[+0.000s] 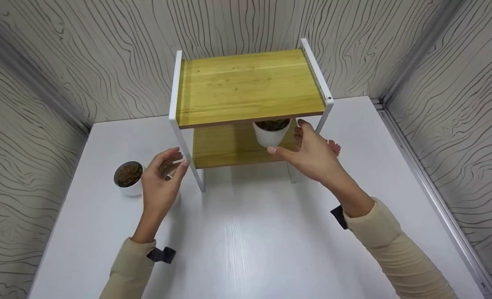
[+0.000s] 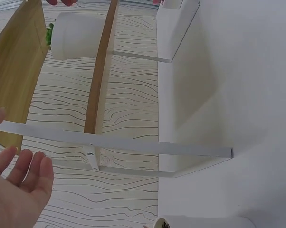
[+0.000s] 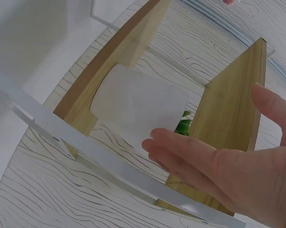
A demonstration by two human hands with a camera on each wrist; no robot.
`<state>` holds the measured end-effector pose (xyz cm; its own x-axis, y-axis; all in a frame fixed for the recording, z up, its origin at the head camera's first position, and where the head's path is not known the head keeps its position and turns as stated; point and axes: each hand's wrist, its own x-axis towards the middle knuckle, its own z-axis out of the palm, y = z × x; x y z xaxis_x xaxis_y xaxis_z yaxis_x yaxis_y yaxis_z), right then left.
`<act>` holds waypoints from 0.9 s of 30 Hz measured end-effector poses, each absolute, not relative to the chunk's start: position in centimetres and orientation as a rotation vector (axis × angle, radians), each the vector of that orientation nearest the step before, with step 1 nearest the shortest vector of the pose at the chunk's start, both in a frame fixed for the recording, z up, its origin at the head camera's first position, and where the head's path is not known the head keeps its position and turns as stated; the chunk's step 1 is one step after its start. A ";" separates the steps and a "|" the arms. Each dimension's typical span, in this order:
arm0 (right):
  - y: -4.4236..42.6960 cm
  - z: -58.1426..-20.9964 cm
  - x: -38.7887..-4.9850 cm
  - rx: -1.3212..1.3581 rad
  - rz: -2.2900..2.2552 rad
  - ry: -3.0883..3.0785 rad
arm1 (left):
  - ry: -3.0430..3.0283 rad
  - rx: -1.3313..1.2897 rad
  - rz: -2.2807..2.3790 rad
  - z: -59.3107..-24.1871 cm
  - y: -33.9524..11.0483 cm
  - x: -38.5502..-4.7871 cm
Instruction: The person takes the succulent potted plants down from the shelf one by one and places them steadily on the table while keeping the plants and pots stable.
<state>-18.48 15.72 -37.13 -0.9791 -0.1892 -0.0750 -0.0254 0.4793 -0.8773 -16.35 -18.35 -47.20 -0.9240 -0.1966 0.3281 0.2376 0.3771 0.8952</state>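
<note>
A white pot [image 1: 270, 135] with a succulent stands on the lower wooden shelf [image 1: 225, 153] of a small two-tier rack. Beside that pot is my right hand [image 1: 312, 155], thumb and fingers spread apart; the right wrist view has its fingertips overlapping the pot [image 3: 138, 107], and I cannot tell if they touch. My left hand [image 1: 162, 178] is by the rack's left front leg [image 1: 189, 153], its fingers loosely bent with nothing between them. In the left wrist view those fingers [image 2: 31, 173] lie close to the white frame [image 2: 133, 144].
Left of the left hand sits another potted succulent [image 1: 128, 176]. A further white pot [image 2: 204, 223] is partly hidden behind that hand. Pink petals [image 1: 334, 147] show behind the right hand. The rack's upper shelf [image 1: 250, 87] overhangs the lower one. Patterned walls enclose the white table [image 1: 237, 249].
</note>
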 end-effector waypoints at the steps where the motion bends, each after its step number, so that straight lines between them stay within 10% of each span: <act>1: 15.6 -37.2 -18.7 -0.188 -1.507 2.565 | -2.270 -0.028 -1.560 -47.2 -18.3 -16.5; 27: 13.4 -39.9 -23.1 -0.195 -1.737 2.673 | -2.174 0.057 -1.681 -46.0 -17.8 -18.9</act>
